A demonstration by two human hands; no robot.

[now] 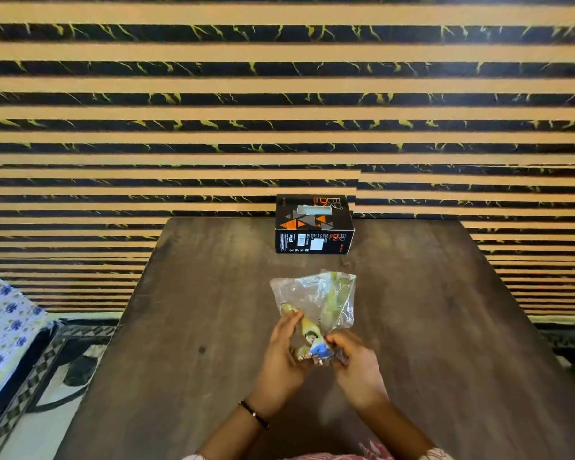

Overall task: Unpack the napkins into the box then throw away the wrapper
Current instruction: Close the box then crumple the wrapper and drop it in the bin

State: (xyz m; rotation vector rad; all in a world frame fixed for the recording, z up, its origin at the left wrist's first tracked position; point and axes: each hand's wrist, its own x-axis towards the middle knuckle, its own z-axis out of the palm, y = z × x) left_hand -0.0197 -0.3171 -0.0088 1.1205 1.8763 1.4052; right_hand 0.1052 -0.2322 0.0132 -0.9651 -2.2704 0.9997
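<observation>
A black tissue box (314, 224) with orange and grey triangles stands at the far edge of the dark wooden table (193, 293), its top slot showing something pale. In front of it I hold a crumpled clear plastic wrapper (316, 297) with a printed picture on its lower part. My left hand (284, 353) grips the wrapper's left side. My right hand (352, 356) pinches its lower right end. The wrapper looks flat and see-through; no napkins show inside it.
A wall of tan and black marbled stripes rises right behind the table. A bed with a blue floral sheet (4, 327) stands at the left, above a patterned floor. No bin is in view.
</observation>
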